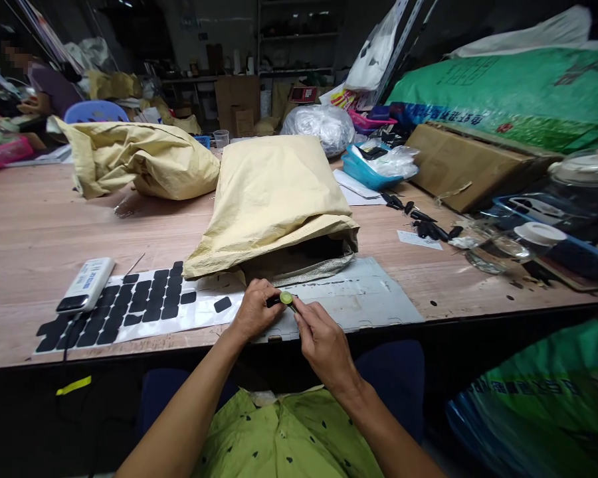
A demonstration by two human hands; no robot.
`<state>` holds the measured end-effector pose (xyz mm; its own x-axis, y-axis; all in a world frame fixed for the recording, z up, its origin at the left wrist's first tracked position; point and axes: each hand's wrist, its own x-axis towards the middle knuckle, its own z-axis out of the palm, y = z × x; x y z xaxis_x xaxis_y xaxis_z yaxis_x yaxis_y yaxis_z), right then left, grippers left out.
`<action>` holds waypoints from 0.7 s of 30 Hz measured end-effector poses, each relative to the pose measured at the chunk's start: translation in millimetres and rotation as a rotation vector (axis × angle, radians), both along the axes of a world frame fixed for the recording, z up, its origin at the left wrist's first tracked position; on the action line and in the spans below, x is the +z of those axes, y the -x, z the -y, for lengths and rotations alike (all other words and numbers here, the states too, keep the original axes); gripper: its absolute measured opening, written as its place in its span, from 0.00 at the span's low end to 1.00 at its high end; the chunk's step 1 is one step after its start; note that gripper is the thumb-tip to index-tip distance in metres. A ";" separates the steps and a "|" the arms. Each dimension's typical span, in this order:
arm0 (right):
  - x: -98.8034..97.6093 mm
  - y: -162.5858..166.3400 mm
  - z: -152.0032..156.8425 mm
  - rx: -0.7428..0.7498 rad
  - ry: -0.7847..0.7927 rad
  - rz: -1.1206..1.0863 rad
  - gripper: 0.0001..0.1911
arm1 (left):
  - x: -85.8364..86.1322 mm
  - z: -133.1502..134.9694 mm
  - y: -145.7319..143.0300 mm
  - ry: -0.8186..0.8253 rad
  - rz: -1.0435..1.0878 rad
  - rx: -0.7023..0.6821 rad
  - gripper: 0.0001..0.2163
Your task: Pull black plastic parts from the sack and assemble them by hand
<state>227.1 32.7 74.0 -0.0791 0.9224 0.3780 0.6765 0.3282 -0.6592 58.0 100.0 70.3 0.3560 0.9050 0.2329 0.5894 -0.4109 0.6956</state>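
My left hand (259, 308) is closed on a small black piece (274, 301), mostly hidden by the fingers. From the right, my right hand (323, 335) pinches a thin dark item, its kind unclear. Where the hands meet, a round yellow-green disc (286, 298) shows; which item it belongs to I cannot tell. Just beyond them lies a large cream paper sack (279, 182), its dark open mouth facing me. Below the hands is a grey board (349, 295). To the left, a white sheet (206, 309) carries rows of black rounded-square stickers (152, 295).
A white device (92, 279) with a cable lies on the left. Another cream sack (154, 159) is behind it. Black parts (431, 229), a glass jar (496, 255), a blue basket (369, 166) and a cardboard box (468, 162) stand right. A person (50, 83) sits far left.
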 end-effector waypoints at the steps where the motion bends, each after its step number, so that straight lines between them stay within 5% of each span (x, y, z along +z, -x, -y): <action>1: 0.1 -1.2 -0.8 -0.006 0.006 0.007 0.21 | -0.3 0.0 0.0 0.001 0.002 0.004 0.04; 16: 0.6 -21.6 -15.3 -0.146 -0.058 -0.018 0.20 | -1.8 0.6 -0.9 -0.016 -0.016 0.016 0.05; 21: -6.0 -40.6 -46.9 -0.297 -0.085 0.258 0.20 | -3.2 -0.7 -1.8 -0.040 -0.058 0.022 0.08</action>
<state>267.6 79.6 67.9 0.0838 0.8857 0.4567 0.8899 0.1396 -0.4342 59.8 100.7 67.1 0.3499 0.9032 0.2484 0.6374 -0.4239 0.6434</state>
